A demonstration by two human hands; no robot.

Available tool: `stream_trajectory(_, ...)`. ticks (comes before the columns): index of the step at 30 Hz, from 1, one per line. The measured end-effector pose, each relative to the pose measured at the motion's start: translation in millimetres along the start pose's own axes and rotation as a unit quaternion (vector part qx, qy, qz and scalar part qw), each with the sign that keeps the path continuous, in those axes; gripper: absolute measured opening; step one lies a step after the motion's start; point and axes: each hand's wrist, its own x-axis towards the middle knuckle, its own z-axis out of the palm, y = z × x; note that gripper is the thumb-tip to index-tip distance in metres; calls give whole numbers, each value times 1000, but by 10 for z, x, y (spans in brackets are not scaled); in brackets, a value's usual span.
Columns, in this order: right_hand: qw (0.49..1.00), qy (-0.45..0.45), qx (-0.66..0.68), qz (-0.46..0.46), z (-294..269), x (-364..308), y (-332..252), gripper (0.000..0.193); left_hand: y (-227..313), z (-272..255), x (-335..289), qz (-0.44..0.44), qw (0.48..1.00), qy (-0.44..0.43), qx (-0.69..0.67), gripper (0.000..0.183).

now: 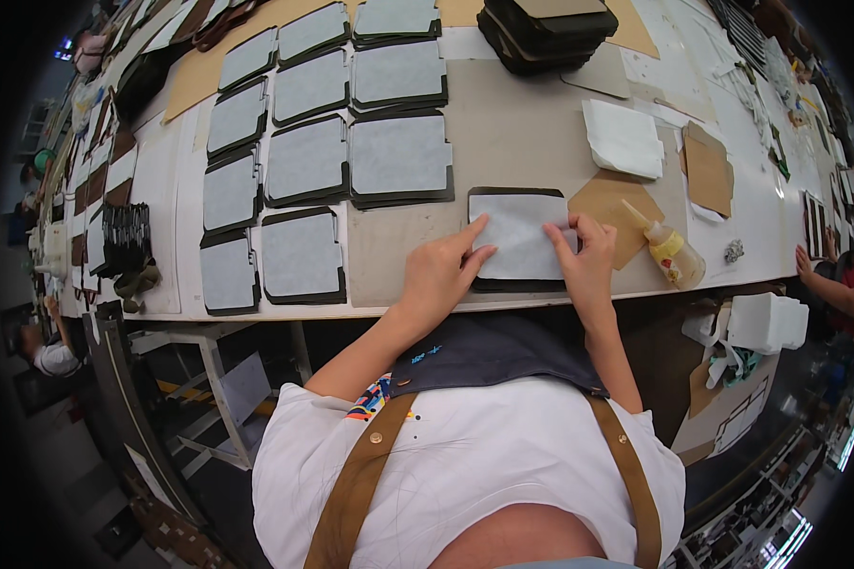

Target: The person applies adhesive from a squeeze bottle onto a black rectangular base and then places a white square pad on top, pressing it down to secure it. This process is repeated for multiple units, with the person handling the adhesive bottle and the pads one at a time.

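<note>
A light grey sheet (pixel 517 239) lies on a black panel (pixel 517 284) at the table's front edge, and the panel's dark border shows above and below it. From the left my left hand (pixel 441 268) rests on the sheet, thumb and index finger stretched apart and pressing its left side. At the opposite edge my right hand (pixel 586 254) has its thumb on top of the sheet and its fingers curled at the side, pinching the sheet's right edge. Just right of that hand a yellowish glue bottle (pixel 675 258) with a pointed nozzle leans over on the table.
Rows of grey-faced black panels (pixel 306 161) fill the left. At the back stands a dark stack (pixel 547 36). A white sheet pile (pixel 623 139), brown card pieces (pixel 708 171) and a tan board (pixel 620 211) lie to the right. Another person's hand (pixel 810 268) is at far right.
</note>
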Motion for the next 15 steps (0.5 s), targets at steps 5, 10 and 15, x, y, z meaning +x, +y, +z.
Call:
stream_trajectory(5,1000,18,-1,18,-30,-5,-60,22,1,14,13,4,1000,-1,10,45)
stream_trajectory(10,994,29,-71,-74,-78,0,-71,23,-21,36,5,9,1000,2,10,46)
stream_trajectory(15,988,28,-109,-107,-85,-3,-49,22,-20,30,3,2,1000,-5,8,46)
